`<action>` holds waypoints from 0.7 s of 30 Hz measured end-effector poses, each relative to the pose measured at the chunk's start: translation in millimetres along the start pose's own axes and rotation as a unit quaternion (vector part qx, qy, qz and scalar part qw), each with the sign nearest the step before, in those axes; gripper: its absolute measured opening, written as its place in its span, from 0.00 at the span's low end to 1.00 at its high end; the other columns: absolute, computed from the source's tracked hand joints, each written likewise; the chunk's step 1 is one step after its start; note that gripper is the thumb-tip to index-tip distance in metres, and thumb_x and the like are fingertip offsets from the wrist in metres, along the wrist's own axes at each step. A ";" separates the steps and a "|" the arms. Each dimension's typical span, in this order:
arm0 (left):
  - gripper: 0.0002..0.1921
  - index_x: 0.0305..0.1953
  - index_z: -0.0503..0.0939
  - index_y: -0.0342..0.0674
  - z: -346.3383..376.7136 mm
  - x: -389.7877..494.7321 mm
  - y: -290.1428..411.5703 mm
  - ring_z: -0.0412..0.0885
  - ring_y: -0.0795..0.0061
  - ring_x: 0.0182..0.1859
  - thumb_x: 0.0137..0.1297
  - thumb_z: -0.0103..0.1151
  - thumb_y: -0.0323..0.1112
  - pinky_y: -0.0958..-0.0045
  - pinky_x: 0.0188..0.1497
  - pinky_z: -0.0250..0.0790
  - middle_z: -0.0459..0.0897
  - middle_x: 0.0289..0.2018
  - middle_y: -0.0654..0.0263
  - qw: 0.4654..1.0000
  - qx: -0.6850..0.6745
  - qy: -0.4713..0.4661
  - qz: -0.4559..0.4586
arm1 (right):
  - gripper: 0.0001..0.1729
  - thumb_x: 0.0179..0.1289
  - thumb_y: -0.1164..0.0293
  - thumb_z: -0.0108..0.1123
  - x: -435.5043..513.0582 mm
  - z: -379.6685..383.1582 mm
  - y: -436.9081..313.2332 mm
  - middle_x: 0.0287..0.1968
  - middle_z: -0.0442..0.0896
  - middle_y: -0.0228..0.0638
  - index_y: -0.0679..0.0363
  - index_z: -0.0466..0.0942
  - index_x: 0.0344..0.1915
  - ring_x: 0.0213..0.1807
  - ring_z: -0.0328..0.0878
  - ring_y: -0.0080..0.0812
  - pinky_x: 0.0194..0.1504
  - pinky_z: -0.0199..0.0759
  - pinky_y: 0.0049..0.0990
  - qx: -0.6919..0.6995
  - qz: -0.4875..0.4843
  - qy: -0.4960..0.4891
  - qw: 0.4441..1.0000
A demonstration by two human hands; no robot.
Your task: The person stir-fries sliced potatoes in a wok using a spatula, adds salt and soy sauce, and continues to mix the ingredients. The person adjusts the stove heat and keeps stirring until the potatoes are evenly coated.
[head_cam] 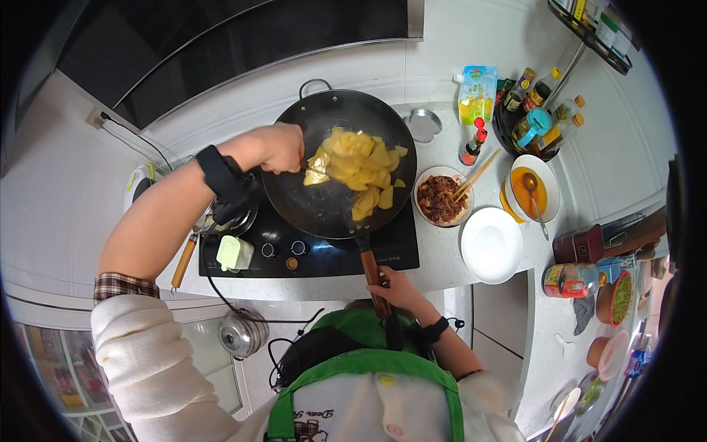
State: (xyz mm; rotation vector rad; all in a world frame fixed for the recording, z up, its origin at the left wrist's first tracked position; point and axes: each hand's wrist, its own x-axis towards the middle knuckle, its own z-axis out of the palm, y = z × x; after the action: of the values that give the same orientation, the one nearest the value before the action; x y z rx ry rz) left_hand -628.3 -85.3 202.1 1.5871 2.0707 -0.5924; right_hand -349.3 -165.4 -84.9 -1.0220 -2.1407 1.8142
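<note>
My left hand is closed over the left side of a black wok, gripping a metal cooking utensil whose shiny blade lies among sliced potatoes. Most of the utensil's handle is hidden by my fingers. The potato slices are pale yellow and heaped across the wok's middle, with a few spread to the right. Below the wok, my right hand grips its brown wooden handle. The wok stands on a black glass cooktop.
Right of the wok are a bowl of dark cooked food with chopsticks, a white plate, a bowl of orange liquid with a spoon, and a red-capped bottle. A lidded pale green container stands at the cooktop's left.
</note>
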 end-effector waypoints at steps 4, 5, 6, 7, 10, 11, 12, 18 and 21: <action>0.15 0.44 0.79 0.38 -6.4 -30.1 -28.9 0.79 0.70 0.25 0.55 0.58 0.35 0.69 0.30 0.70 0.82 0.26 0.58 0.996 -0.005 0.027 0.082 | 0.31 0.51 0.61 0.67 -0.5 -1.6 -3.4 0.37 0.81 0.49 0.68 0.69 0.49 0.37 0.80 0.40 0.38 0.74 0.32 0.018 -0.002 -0.006 1.000; 0.14 0.45 0.79 0.39 -1.9 -41.4 -37.8 0.79 0.71 0.26 0.56 0.58 0.35 0.70 0.31 0.70 0.82 0.27 0.58 0.992 0.003 0.015 0.128 | 0.31 0.50 0.60 0.67 0.7 -2.5 -4.5 0.37 0.80 0.50 0.69 0.68 0.49 0.37 0.80 0.42 0.37 0.74 0.32 0.021 -0.004 -0.006 1.000; 0.14 0.45 0.79 0.40 1.9 -48.8 -47.5 0.79 0.71 0.27 0.56 0.58 0.34 0.70 0.32 0.70 0.82 0.27 0.57 0.996 -0.021 -0.056 0.064 | 0.31 0.51 0.60 0.67 1.1 -2.7 -5.0 0.37 0.80 0.50 0.69 0.68 0.48 0.37 0.80 0.42 0.37 0.74 0.32 0.021 0.001 -0.010 1.000; 0.15 0.45 0.79 0.40 9.3 -54.6 -55.2 0.79 0.70 0.27 0.57 0.57 0.34 0.70 0.32 0.70 0.82 0.28 0.57 0.989 -0.060 -0.123 0.050 | 0.31 0.51 0.60 0.67 1.4 -3.3 -4.9 0.37 0.80 0.50 0.69 0.69 0.48 0.37 0.80 0.42 0.37 0.74 0.32 0.021 0.008 -0.015 1.000; 0.16 0.47 0.78 0.40 61.5 -55.1 -57.8 0.80 0.67 0.30 0.56 0.58 0.35 0.70 0.34 0.71 0.82 0.30 0.57 0.982 -0.124 -0.123 0.068 | 0.30 0.51 0.62 0.67 3.5 -3.3 -3.1 0.36 0.81 0.47 0.68 0.69 0.49 0.37 0.80 0.38 0.37 0.74 0.31 0.019 0.013 -0.017 1.000; 0.17 0.48 0.77 0.39 86.4 -50.0 -51.7 0.80 0.66 0.30 0.56 0.58 0.35 0.70 0.35 0.71 0.82 0.31 0.56 0.985 -0.126 -0.064 0.101 | 0.30 0.50 0.63 0.68 4.0 -2.8 -2.4 0.36 0.81 0.46 0.67 0.69 0.50 0.37 0.81 0.36 0.38 0.74 0.30 0.020 0.024 -0.018 0.999; 0.17 0.48 0.77 0.39 115.0 -42.3 -41.6 0.81 0.65 0.31 0.56 0.59 0.34 0.71 0.35 0.71 0.82 0.32 0.55 0.975 -0.185 0.020 0.121 | 0.31 0.50 0.63 0.68 3.8 -2.2 -1.8 0.36 0.81 0.46 0.67 0.68 0.50 0.37 0.81 0.36 0.38 0.74 0.30 0.024 0.015 -0.015 0.999; 0.18 0.51 0.74 0.37 215.4 6.3 -12.0 0.79 0.68 0.29 0.58 0.57 0.32 0.74 0.35 0.70 0.82 0.30 0.54 0.872 -0.395 0.283 0.060 | 0.30 0.50 0.62 0.68 2.5 0.5 -1.4 0.35 0.81 0.48 0.68 0.69 0.49 0.35 0.81 0.41 0.35 0.74 0.31 0.022 0.007 -0.007 1.000; 0.16 0.54 0.71 0.40 187.6 -19.9 -42.8 0.61 0.86 0.15 0.65 0.51 0.31 0.86 0.13 0.52 0.73 0.22 0.67 0.673 -0.737 0.020 -0.063 | 0.30 0.50 0.62 0.68 3.7 1.7 -1.5 0.34 0.81 0.48 0.68 0.69 0.48 0.35 0.81 0.39 0.35 0.74 0.30 0.036 -0.002 0.000 0.999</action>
State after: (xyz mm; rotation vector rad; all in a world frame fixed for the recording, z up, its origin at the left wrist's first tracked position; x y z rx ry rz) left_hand -646.7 -221.8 66.3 0.4135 1.6709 0.9617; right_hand -353.6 -164.7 -85.0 -0.9997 -2.0603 1.8752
